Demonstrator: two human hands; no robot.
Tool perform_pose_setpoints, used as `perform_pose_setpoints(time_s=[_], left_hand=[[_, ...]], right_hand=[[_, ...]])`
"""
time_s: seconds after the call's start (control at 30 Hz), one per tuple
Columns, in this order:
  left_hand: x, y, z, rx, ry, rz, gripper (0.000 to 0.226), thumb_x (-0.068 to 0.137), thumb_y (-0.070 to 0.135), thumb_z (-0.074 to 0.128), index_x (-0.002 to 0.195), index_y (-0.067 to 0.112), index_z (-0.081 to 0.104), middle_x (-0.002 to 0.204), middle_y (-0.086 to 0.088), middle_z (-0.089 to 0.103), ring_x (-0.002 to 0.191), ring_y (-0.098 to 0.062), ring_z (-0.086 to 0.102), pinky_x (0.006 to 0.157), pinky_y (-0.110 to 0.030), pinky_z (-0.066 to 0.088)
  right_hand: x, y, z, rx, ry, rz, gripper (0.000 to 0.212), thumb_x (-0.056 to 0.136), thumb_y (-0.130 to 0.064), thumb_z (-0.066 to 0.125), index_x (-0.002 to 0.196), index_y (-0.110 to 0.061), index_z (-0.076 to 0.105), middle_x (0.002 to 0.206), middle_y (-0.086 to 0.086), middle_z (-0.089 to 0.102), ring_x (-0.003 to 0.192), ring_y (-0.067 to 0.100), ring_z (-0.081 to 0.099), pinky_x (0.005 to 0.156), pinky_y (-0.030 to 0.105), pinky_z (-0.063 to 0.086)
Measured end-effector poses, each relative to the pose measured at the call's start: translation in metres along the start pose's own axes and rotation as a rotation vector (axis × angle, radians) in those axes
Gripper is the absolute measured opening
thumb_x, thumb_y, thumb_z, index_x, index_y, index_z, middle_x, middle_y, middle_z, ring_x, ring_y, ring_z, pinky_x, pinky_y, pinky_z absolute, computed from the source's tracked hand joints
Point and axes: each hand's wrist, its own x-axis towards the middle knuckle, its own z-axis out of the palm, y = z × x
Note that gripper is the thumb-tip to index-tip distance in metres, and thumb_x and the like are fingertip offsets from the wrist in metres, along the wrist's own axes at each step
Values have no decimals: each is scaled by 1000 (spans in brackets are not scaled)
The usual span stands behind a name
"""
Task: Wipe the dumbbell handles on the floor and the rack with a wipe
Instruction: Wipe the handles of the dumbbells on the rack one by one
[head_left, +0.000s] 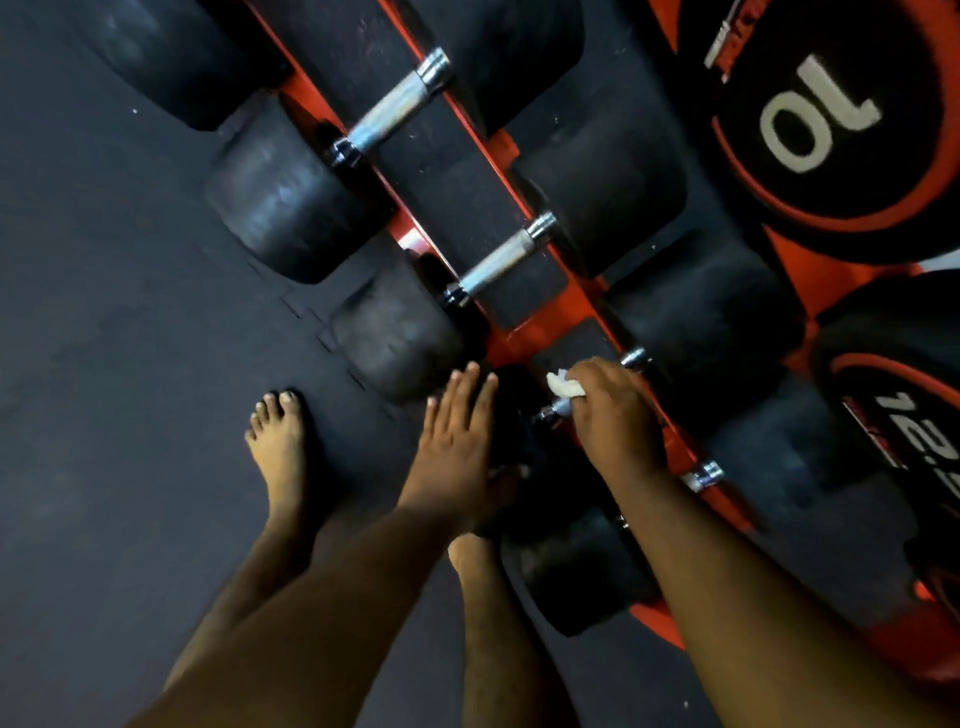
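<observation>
A red rack (511, 338) runs diagonally through the view and carries several black dumbbells with chrome handles. My right hand (615, 415) is closed around a white wipe (563, 385) and presses it on the handle of the third dumbbell (553, 410); most of that handle is hidden under the hand. My left hand (454, 441) lies flat with straight fingers on the black head of the same dumbbell, holding nothing. Two bare handles, the far handle (389, 111) and the middle handle (501, 262), show further up the rack.
Dark rubber floor mats (130, 312) fill the left side. My bare feet (278, 441) stand close to the rack. Upper-tier dumbbell ends marked 10 (821, 124) and 12.5 (914, 431) jut out at the right. A further chrome handle end (704, 475) shows beside my right forearm.
</observation>
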Motion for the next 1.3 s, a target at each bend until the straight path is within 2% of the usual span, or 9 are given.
perform_pose_setpoints(time_s=[0.13,0.2,0.33,0.5,0.7,0.87,1.03,1.2,1.3], left_hand=[[2,29,35,6,-135,-217,140,70,67,78,160,16,-18,168,-2,-23,154,-22,-24,123,-57,-8],[10,36,37,-12,-110,-287,145,67,62,83,160,15,-17,169,0,-21,154,-22,-23,123,-57,-8],[17,32,33,-32,-112,-301,152,61,59,88,159,16,-19,169,2,-20,155,-21,-21,122,-54,-11],[16,25,36,-37,-107,-287,154,58,54,91,159,20,-22,168,4,-21,154,-19,-21,124,-54,-8],[15,24,35,-45,-130,-273,152,61,52,91,158,21,-22,168,5,-22,154,-18,-23,124,-55,-8],[15,23,32,-51,-154,-268,152,63,52,90,157,20,-24,167,4,-25,153,-19,-25,123,-55,-11],[15,25,28,-61,-188,-273,150,65,49,91,158,20,-24,167,2,-26,153,-20,-26,124,-55,-11],[16,25,31,-59,-182,-266,151,64,49,91,157,21,-24,167,3,-27,153,-21,-26,123,-56,-9],[16,24,29,-67,-193,-262,149,66,49,90,158,20,-24,167,3,-27,153,-22,-26,123,-56,-10]], right_hand=[[-8,33,14,-279,-250,-355,35,87,-20,45,108,-14,73,118,9,71,117,31,65,110,45,35],[-7,34,18,-374,-415,-526,50,84,-16,37,123,-9,68,128,10,68,124,28,62,116,47,29],[-7,36,11,-477,-566,-605,66,80,-10,30,141,-7,55,143,8,58,137,27,51,118,52,26],[13,49,-4,-468,-383,-369,55,83,-15,30,122,-9,68,127,12,69,126,34,60,116,45,24],[-18,26,10,-464,-440,-399,60,84,-13,29,135,-11,63,145,7,57,140,28,47,116,61,30],[-2,36,4,-538,-295,-150,60,87,-15,27,136,-13,59,146,10,56,142,30,44,120,49,22],[-21,13,19,-615,-424,-384,61,85,-13,26,136,-7,61,141,10,60,137,27,51,116,57,29],[-10,39,1,-644,-292,-175,61,88,-13,25,140,-6,55,149,16,51,144,33,40,120,53,25],[-29,19,22,-645,-373,-356,62,87,-16,27,141,-8,56,149,12,52,145,29,39,121,54,20]])
